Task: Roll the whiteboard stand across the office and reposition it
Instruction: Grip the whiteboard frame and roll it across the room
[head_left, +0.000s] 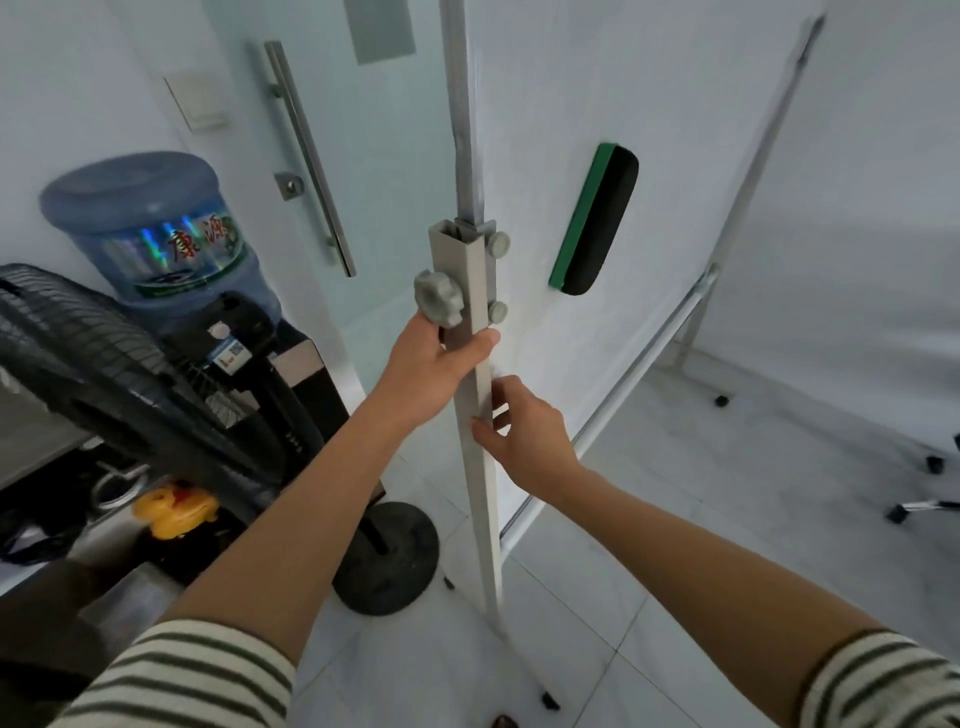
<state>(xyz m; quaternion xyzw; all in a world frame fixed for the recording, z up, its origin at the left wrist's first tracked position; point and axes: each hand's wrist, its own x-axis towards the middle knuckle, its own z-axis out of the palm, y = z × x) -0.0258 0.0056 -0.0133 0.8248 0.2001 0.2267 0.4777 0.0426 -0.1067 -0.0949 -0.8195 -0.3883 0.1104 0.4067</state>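
Observation:
The whiteboard stand's near upright post (480, 483) is a grey-white square tube running up the middle of the head view, with a grey knob (438, 298) on its side. The white board (649, 130) stretches away to the right, a green-and-black eraser (597, 218) stuck to its face. My left hand (434, 364) is wrapped around the post just below the knob. My right hand (524, 431) sits lower on the post, thumb and fingers loosely touching it. The far leg with a black caster (721, 400) stands by the wall.
Left of the post stand a black floor fan (104, 379) with a round base (389, 558) and a water dispenser with a blue bottle (150, 228). A frosted glass door with a steel handle (306, 156) is behind. Chair casters (898, 512) show at the right on the white tile floor.

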